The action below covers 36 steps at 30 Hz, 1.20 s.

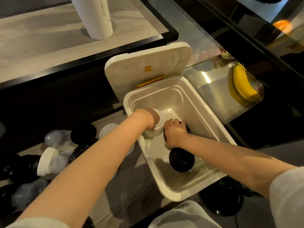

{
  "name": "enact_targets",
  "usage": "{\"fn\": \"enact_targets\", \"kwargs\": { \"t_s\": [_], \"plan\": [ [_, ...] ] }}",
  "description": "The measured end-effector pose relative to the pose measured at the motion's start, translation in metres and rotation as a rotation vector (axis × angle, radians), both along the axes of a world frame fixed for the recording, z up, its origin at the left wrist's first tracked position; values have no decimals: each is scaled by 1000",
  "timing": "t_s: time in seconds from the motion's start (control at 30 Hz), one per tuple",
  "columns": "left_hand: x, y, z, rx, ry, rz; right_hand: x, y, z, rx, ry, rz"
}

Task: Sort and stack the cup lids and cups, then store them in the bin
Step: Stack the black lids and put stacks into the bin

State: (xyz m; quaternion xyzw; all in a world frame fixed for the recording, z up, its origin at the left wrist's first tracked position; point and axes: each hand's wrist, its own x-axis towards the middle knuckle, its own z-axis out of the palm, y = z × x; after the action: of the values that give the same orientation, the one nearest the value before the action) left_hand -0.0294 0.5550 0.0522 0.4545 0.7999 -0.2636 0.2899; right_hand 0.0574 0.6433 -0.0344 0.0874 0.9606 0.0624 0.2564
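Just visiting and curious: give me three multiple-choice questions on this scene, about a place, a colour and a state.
1. Where is the banana? A behind glass, right of the bin; B inside the bin; C on the counter.
2. What colour is the lid stack in the left hand? A yellow; B white; C red.
3. The bin's lid is: A shut; B missing; C open.
A: it lies behind dotted glass. B: that lid stack is white; the right hand grips black lids. C: it stands tilted up.

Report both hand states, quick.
Left hand: holding the white lids.
Right hand: holding the black lids.
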Motion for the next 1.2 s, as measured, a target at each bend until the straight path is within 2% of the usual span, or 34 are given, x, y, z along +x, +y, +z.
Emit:
{"fn": "enact_targets", "kwargs": {
  "t_s": [0.13, 0.27, 0.43, 0.87, 1.1, 1.2],
  "plan": [
    [2, 0, 1, -12, 2, 7, -2, 20, 18, -315, 4, -77],
    [3, 0, 3, -11, 12, 11, -6, 36, 26, -459, -20, -203],
    [5, 0, 4, 2, 1, 35, -1, 34, 30, -417, -132, -233],
    [3, 1, -2, 4, 33, 25, 5, 20, 27, -559, -94, -251],
    [7, 0, -5, 18, 50, 26, 12, 8, 28, -548, -143, -141],
    [10, 0, -2, 45, 71, 32, 13, 15, 36, -550, -106, -198]
  ]
}}
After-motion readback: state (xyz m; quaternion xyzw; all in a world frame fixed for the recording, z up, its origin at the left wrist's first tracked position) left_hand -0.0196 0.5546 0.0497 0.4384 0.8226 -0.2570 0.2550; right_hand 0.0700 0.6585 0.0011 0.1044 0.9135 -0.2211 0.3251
